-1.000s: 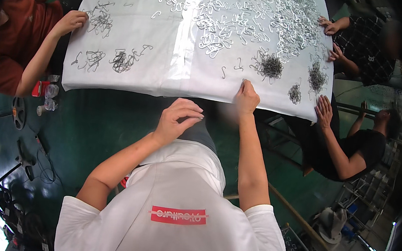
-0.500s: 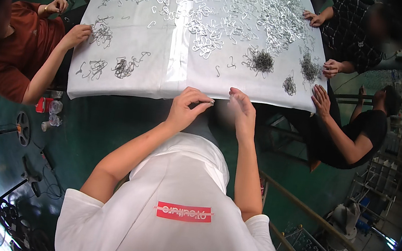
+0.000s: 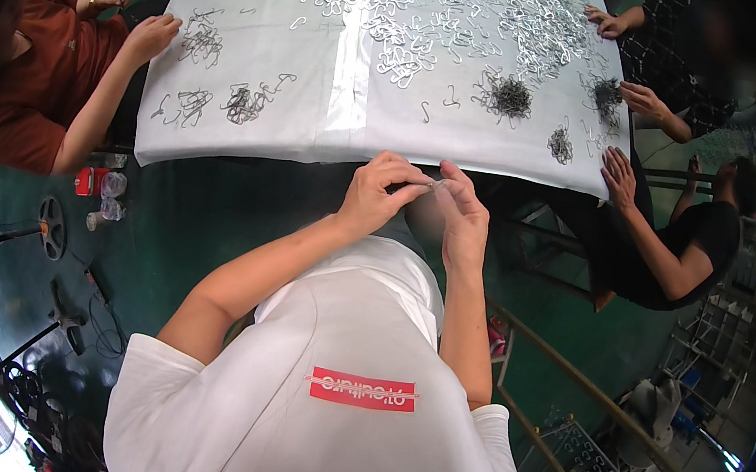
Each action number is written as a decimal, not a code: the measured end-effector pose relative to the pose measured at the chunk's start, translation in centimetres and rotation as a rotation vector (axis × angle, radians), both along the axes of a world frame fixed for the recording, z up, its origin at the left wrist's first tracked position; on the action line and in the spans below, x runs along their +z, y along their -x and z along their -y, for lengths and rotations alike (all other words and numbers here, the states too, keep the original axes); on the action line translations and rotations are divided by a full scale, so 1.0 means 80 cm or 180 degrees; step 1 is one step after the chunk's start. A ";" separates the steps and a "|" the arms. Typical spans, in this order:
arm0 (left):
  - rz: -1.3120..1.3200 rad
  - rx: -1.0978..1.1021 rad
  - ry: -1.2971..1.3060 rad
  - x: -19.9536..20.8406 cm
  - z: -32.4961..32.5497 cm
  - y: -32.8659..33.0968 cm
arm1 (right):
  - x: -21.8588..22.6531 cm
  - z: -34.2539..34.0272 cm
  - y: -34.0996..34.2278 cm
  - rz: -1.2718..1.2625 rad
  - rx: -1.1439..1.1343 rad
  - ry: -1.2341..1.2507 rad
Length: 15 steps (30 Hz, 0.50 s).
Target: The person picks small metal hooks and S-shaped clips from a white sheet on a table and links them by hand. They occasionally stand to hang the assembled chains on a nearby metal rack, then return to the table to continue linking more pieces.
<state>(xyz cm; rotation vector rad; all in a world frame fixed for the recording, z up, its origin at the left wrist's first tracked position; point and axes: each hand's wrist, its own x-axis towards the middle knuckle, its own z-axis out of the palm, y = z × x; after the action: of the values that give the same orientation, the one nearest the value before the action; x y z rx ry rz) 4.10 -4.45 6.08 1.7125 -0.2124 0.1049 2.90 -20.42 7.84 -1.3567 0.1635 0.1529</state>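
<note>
Hands meet just below the near edge of the white-covered table [image 3: 250, 133], a little above the centre of the frame. The left hand [image 3: 378, 194] has its fingers curled and pinched onto a small thin metal piece [image 3: 433, 186], which sticks out to the right from its fingertips. The right hand [image 3: 458, 213] is raised beside it, fingers bent, its fingertips touching the same piece from the right, so the piece sits between the two hands, gripped at both ends. It is too small to tell its exact shape.

Across the table in the upper part of the frame lie many loose wire hooks [image 3: 400, 43], silvery, spread thickly at top centre. A dark tangled heap [image 3: 509, 94] sits at upper right, just above the hands, and smaller bunches [image 3: 242, 104] lie at upper left. Other people's hands rest at the table's left edge [image 3: 151, 35] and right edge [image 3: 621, 175].
</note>
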 end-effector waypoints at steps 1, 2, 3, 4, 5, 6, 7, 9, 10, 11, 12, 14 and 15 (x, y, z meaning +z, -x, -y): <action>-0.0029 0.0017 -0.0020 0.000 0.001 0.000 | -0.001 0.000 0.000 -0.0036 -0.0016 -0.0042; -0.0031 0.0022 -0.0019 0.000 0.001 0.000 | -0.002 0.001 0.000 -0.0052 -0.0034 -0.0075; -0.0035 0.0024 -0.0018 0.000 0.001 0.000 | -0.004 0.001 0.000 -0.0071 -0.0055 -0.0107; -0.0046 0.0029 -0.0005 0.000 0.001 0.000 | -0.005 0.001 0.000 -0.0091 -0.0079 -0.0139; -0.0036 0.0023 -0.0017 0.000 0.002 0.000 | -0.007 0.002 -0.001 -0.0106 -0.0091 -0.0168; -0.0030 0.0025 -0.0017 -0.001 0.003 -0.001 | -0.008 0.002 -0.003 -0.0119 -0.0103 -0.0197; -0.0023 0.0029 -0.0020 -0.001 0.003 -0.001 | -0.009 0.002 -0.005 -0.0132 -0.0113 -0.0229; -0.0007 -0.0013 -0.0045 -0.001 0.003 -0.003 | -0.010 0.004 -0.008 -0.0193 -0.0167 -0.0342; -0.0035 -0.0036 -0.0068 -0.002 0.003 -0.003 | -0.011 0.005 -0.009 -0.0180 -0.0161 -0.0412; -0.0032 -0.0057 -0.0078 -0.002 0.003 -0.004 | -0.011 0.006 -0.010 -0.0255 -0.0156 -0.0434; -0.0066 -0.0082 -0.0098 -0.002 0.004 -0.004 | -0.012 0.008 -0.011 -0.0287 -0.0121 -0.0469; -0.0103 -0.0121 -0.0106 -0.004 0.005 -0.005 | -0.015 0.008 -0.012 -0.0112 -0.0107 -0.0286; -0.0107 -0.0130 -0.0092 -0.006 0.005 -0.005 | -0.017 0.006 -0.012 0.0096 -0.0125 -0.0067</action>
<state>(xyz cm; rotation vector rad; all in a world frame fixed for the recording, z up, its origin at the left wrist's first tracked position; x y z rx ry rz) 4.52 -4.83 5.64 1.7366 -0.2247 0.0431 3.86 -20.93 6.46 -1.3334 0.1628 0.1009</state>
